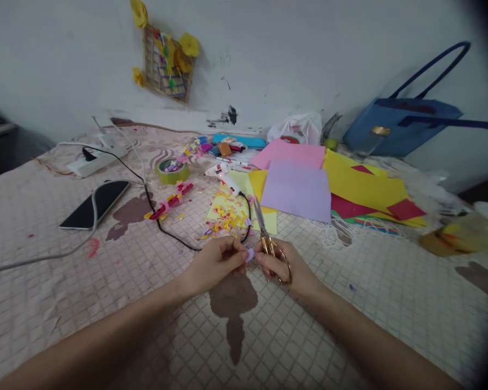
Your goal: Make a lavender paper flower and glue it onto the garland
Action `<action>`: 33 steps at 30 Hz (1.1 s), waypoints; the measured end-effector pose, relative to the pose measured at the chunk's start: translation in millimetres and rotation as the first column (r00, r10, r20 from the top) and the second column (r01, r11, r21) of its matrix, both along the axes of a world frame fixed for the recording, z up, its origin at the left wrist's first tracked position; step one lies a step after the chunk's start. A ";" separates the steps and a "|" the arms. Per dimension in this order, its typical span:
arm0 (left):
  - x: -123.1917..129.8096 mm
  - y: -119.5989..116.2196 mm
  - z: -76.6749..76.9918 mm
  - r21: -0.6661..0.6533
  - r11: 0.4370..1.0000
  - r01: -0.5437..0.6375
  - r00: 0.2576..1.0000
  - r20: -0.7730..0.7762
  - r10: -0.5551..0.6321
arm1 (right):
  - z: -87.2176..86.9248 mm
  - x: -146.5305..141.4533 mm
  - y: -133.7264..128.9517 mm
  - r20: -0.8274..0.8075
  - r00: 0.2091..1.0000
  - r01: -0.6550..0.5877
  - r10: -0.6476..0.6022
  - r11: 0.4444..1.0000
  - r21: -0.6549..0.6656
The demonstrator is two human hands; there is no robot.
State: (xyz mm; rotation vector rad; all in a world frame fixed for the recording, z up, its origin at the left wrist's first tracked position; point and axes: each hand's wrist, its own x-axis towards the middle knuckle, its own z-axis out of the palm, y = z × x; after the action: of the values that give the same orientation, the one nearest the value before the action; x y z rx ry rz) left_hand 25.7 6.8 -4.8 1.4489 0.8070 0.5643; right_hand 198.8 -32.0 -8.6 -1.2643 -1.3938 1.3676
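Note:
Near the middle of the cloth, my left hand point(219, 261) pinches a small piece of lilac paper point(250, 254) between thumb and finger. Just to its right, my right hand point(282, 265) holds gold-handled scissors point(264, 230), whose blades point away from me and look closed. The fingertips of my right hand are beside the lilac piece; whether they touch it is unclear. Beyond my hands lie yellow and pink paper scraps point(230, 214) on a pale yellow sheet. A large lilac sheet point(296, 189) rests behind the scissors.
A white glue gun point(228, 181) with a black cord lies behind the scraps. Left are a phone point(97, 205), green tape roll point(173, 170), red-pink strip point(171, 201) and power strip point(95, 161). Right are yellow sheets point(361, 184), white string point(337, 233), a cup and a blue bag point(402, 127).

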 end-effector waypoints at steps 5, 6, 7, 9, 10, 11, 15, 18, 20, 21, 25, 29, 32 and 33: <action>-0.1 1.1 4.3 -0.108 0.993 -0.041 0.999 0.025 0.044 | -5.8 -0.4 0.8 -0.128 0.984 0.121 -0.122 0.992 -0.014; -0.2 1.2 5.0 -0.120 0.992 -0.045 0.998 0.028 0.049 | -6.4 -0.4 0.8 -0.141 0.981 0.134 -0.135 0.991 -0.018; -0.2 1.2 5.4 -0.125 0.991 -0.043 0.998 0.031 0.047 | -6.5 -0.5 0.7 -0.144 0.981 0.130 -0.131 0.991 -0.016; -0.1 0.8 5.4 -0.123 0.992 -0.028 0.999 0.034 0.033 | -5.5 -1.3 -0.2 -0.134 0.987 0.087 -0.089 0.996 -0.016; 0.1 0.5 5.1 -0.121 0.992 -0.021 0.999 0.034 0.025 | -4.5 -1.9 -0.8 -0.126 0.990 0.062 -0.065 0.998 -0.023; 0.3 0.2 4.7 -0.119 0.993 -0.013 0.999 0.034 0.017 | -3.4 -2.5 -1.6 -0.115 0.992 0.044 -0.048 0.999 -0.032; 1.6 -0.8 3.3 -0.104 0.995 -0.002 0.999 0.036 0.006 | -0.2 -3.6 -4.1 -0.062 0.997 0.035 -0.036 0.999 -0.014; 2.0 -0.7 3.3 -0.110 0.994 0.010 0.999 0.053 -0.004 | -1.0 -2.8 -4.6 -0.054 0.998 0.025 -0.025 1.000 0.003; 1.8 -0.2 3.6 -0.130 0.991 0.017 0.998 0.055 -0.010 | -2.5 -2.3 -4.6 -0.060 0.998 0.016 -0.016 1.000 -0.003; 1.6 0.0 3.8 -0.139 0.990 0.017 0.998 0.056 -0.009 | -3.3 -2.1 -4.6 -0.064 0.998 0.014 -0.015 1.000 -0.006; 1.3 0.6 4.3 -0.173 0.985 0.019 0.998 0.058 -0.009 | -4.3 -2.1 -4.7 -0.070 0.997 0.041 -0.040 0.999 0.007; 1.8 0.5 4.9 -0.173 0.985 0.016 0.997 0.077 -0.003 | -1.6 -2.9 -5.3 -0.033 0.999 0.042 -0.041 0.999 0.020; 1.2 0.6 6.4 -0.183 0.983 0.004 0.998 0.057 0.007 | 0.4 -4.1 -6.0 -0.013 1.000 0.023 -0.023 0.999 0.025; 0.7 0.7 7.2 -0.189 0.982 -0.004 0.999 0.052 0.015 | 0.8 -4.5 -6.3 -0.012 1.000 0.025 -0.024 0.999 0.031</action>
State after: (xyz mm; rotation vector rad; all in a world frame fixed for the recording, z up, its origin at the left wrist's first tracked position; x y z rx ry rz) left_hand 26.4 7.6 2.4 1.2515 0.8034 0.5173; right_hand 194.3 -38.3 -7.9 -1.2474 -1.3826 1.3293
